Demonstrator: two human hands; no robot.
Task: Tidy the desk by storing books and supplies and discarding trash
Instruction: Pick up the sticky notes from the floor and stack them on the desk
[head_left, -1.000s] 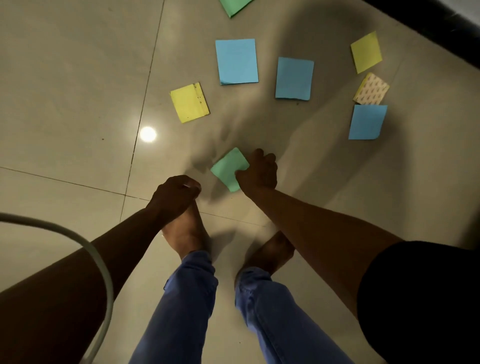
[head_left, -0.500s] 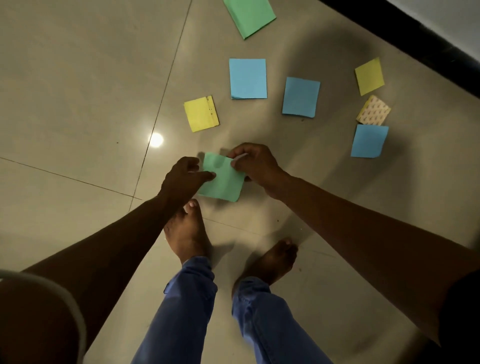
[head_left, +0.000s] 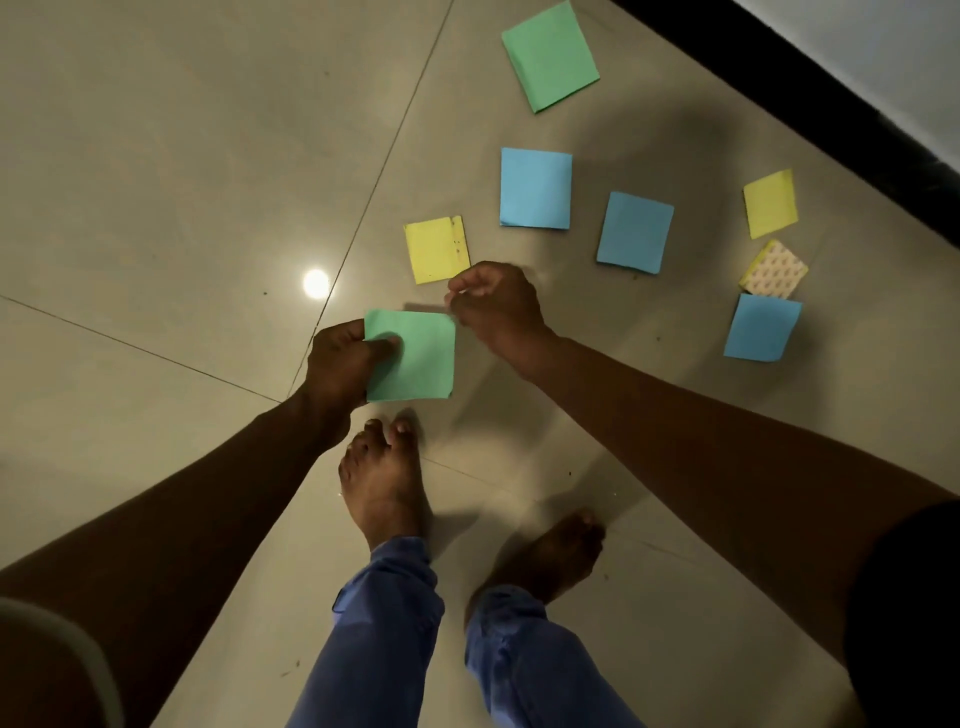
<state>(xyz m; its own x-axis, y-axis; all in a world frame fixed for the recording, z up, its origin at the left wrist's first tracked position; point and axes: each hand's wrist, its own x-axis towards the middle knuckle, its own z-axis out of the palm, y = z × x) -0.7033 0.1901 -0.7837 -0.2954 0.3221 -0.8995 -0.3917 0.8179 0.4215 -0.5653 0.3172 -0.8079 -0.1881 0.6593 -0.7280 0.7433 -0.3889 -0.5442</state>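
I hold a green sticky pad (head_left: 415, 358) in my left hand (head_left: 340, 364), above the tiled floor (head_left: 156, 156) and just ahead of my bare left foot (head_left: 382, 483). My thumb lies across the pad's top face near its left edge, with the rest of my fingers curled underneath, so the pad is pinched between them. The pad is a pale mint green square, plain on its face, with slightly rounded corners, and it sits almost flat toward me.

My right hand (head_left: 496, 312) is at the pad's upper right corner. Its fingers are curled in, with thumb and forefinger drawn together right at that corner; I cannot tell whether they actually nip the pad's edge or only touch it.

On the floor beyond my hands lie more pads, all apart from one another. A yellow pad (head_left: 437, 249) lies just past my right hand. Two blue pads lie further out, one (head_left: 535, 188) nearer the middle and one (head_left: 635, 232) to its right. A larger green pad (head_left: 549, 54) lies farthest off, near the top. Toward the right are a small yellow pad (head_left: 770, 203), a pad lying with its patterned backing up (head_left: 774, 270), and a third blue pad (head_left: 762, 327) touching or nearly touching it. A dark skirting (head_left: 831, 104) runs along the wall there.
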